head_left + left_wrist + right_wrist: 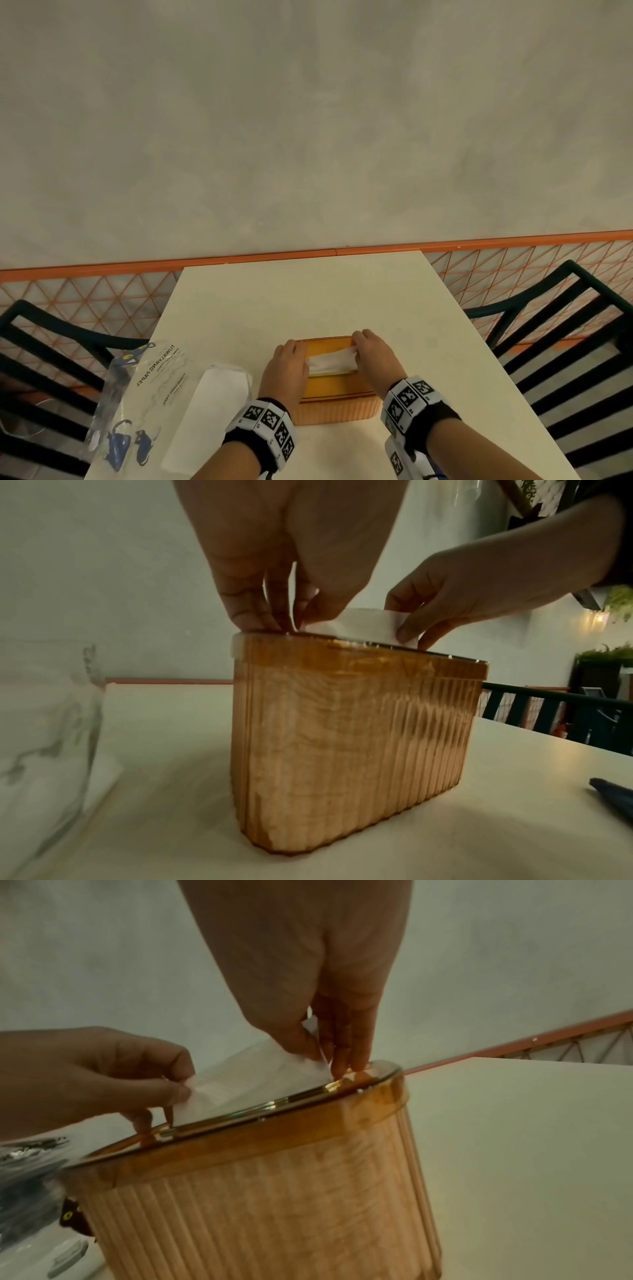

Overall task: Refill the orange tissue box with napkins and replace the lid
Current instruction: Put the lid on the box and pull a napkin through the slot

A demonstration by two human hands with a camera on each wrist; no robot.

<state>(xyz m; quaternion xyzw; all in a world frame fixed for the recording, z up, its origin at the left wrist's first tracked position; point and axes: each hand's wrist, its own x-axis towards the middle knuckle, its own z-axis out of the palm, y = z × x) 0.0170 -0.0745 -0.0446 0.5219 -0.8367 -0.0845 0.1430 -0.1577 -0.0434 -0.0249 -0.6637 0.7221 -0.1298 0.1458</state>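
Near the desk's (342, 294) front edge stands the ribbed translucent orange tissue box (337, 409), its gold-trimmed lid (330, 385) on. The left hand (286, 368) and right hand (375, 359) each pinch an end of the white napkin (331, 360) rising from the slot. A clear napkin packet (164, 394) lies toward the left edge; beyond, dark slatted chairs (561, 329) and a grey wall (308, 120).

The head camera looked steeply down from above the desk (308, 298), facing the wall. The left wrist camera sat low and close beside the box (342, 737), looking across its ribbed side. The right wrist camera looked up from close below the lid (274, 1110). All three shared the box top.
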